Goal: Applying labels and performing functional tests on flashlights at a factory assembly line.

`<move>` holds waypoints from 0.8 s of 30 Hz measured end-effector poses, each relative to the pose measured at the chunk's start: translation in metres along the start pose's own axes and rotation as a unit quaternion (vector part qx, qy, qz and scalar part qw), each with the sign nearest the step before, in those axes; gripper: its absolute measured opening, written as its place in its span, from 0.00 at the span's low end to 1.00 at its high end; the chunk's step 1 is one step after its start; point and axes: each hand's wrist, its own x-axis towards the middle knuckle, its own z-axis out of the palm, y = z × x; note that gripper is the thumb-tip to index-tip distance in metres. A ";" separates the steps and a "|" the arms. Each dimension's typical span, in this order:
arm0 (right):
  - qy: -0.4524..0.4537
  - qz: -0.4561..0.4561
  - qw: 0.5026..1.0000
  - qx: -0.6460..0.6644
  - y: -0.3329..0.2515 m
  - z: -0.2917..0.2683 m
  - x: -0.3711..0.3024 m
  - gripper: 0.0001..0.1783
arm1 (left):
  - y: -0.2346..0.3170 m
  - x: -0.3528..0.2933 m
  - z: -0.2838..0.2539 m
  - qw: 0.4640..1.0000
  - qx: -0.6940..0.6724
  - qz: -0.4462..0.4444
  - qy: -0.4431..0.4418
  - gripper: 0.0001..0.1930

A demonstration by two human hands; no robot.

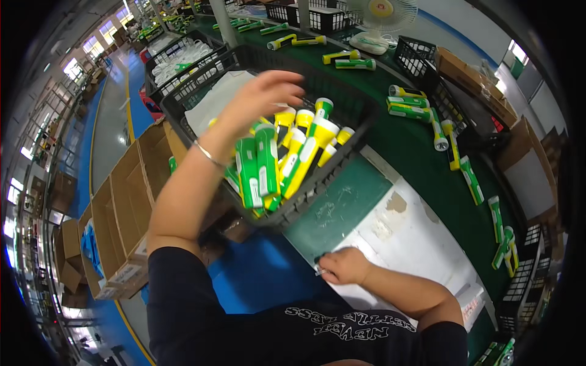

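Note:
My left hand (268,97) is raised over a black plastic crate (293,210), fingers stretched out and slightly blurred, with nothing seen in them. Green and yellow flashlights (308,155) fill the crate's near part, lying and leaning on one another. Some of them are hidden behind my left forearm. A pale sheet (217,100) lies in the crate's far left part. My right hand (346,266) is closed at the left edge of the worktable, on the border of its green and white surfaces (332,210). A small shiny end sticks out of the fingers; its kind cannot be made out.
Along a dark green conveyor belt (390,137) lie more flashlights (470,180). Beyond it stand a white fan (384,18), black crates (427,67) and a cardboard box (528,171). Divided cardboard boxes (125,201) stand at left, beside another crate of clear parts (183,64).

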 end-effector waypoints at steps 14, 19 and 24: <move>0.165 0.445 0.877 -0.068 -0.009 -0.122 -0.227 0.12 | 0.130 -0.163 0.294 0.643 -0.236 0.269 -0.677 0.08; 0.182 0.726 0.635 -0.192 0.012 -0.198 -0.406 0.16 | 0.099 -0.174 0.361 0.700 -0.148 0.207 -0.667 0.13; 0.233 0.781 0.554 -0.170 0.027 -0.214 -0.514 0.35 | 0.046 -0.187 0.423 0.782 -0.240 0.033 -0.575 0.22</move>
